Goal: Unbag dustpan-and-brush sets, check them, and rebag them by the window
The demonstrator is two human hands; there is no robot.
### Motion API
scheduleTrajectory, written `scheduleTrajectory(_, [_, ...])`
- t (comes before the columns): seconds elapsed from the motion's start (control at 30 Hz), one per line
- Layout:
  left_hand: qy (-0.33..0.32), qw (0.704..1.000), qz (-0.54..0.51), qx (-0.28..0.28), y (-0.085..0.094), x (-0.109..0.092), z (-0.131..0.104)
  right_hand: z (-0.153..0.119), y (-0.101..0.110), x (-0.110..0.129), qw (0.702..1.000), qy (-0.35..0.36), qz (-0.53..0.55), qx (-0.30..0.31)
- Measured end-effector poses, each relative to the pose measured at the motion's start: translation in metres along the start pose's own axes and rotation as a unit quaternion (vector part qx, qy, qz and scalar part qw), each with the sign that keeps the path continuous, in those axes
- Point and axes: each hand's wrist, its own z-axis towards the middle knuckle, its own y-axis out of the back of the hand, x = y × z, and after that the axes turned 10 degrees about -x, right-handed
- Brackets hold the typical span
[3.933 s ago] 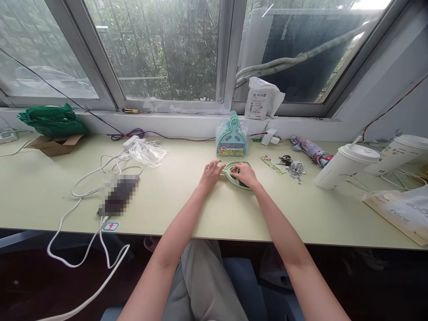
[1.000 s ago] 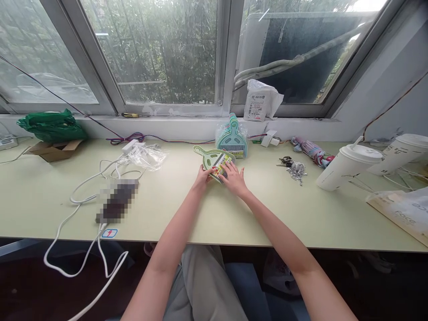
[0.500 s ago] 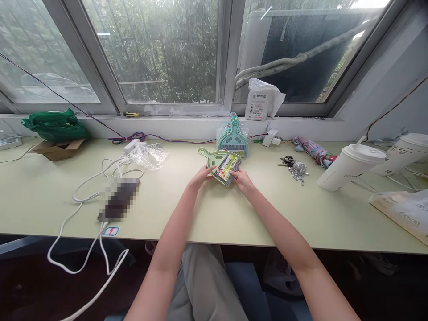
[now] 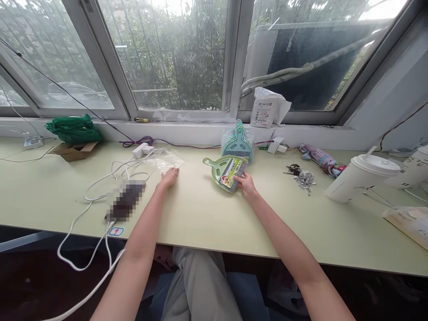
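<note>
My right hand (image 4: 245,183) grips the bristle end of a green dustpan and brush set (image 4: 219,168), tilted with its handle toward the upper left. A printed label in yellow, white and red covers part of the brush. On the left, my left hand (image 4: 170,177) is on a clear plastic bag (image 4: 163,159) lying on the table; its fingers look closed at the bag's near edge. Behind the green set stands a stack of blue-green dustpan sets (image 4: 238,145) in clear wrapping, against the wall.
Left of my left hand lie a blurred dark phone (image 4: 127,200), looping white cables (image 4: 72,229) and white chargers (image 4: 142,150). Farther back is a cardboard box (image 4: 72,151) with a green bag (image 4: 73,129). To the right are keys (image 4: 301,176), a folded umbrella (image 4: 321,158) and a white cup (image 4: 361,178).
My left hand has let go of the green dustpan set and moved left to the plastic bag. My right hand still holds the set. The view has shifted slightly.
</note>
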Motion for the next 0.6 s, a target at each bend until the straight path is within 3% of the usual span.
scheduleTrajectory(0.07, [-0.066,0.997,-0.023,0.045,0.008,-0.005,-0.009,-0.001,0.0,0.0,1.0,0.003,-0.001,0.0])
scheduleTrajectory(0.13, [-0.074,0.995,-0.033,0.053,0.013,-0.017,-0.019,-0.002,-0.001,0.0,1.0,0.003,0.0,-0.001])
scheduleTrajectory(0.27, [-0.039,0.998,-0.001,-0.049,0.006,-0.053,-0.037,-0.005,-0.001,0.002,1.0,-0.001,0.011,-0.007])
scheduleTrajectory(0.4, [-0.101,0.993,-0.017,-0.06,-0.015,-0.088,-0.042,-0.007,-0.001,0.008,0.999,0.001,0.028,-0.016])
scheduleTrajectory(0.5, [-0.104,0.991,-0.032,-0.084,-0.024,-0.102,-0.038,-0.006,0.001,0.016,0.999,0.003,0.034,-0.025])
scheduleTrajectory(0.6, [-0.07,0.989,-0.036,-0.125,-0.028,-0.102,-0.032,-0.005,0.005,0.025,0.999,-0.016,0.025,-0.019])
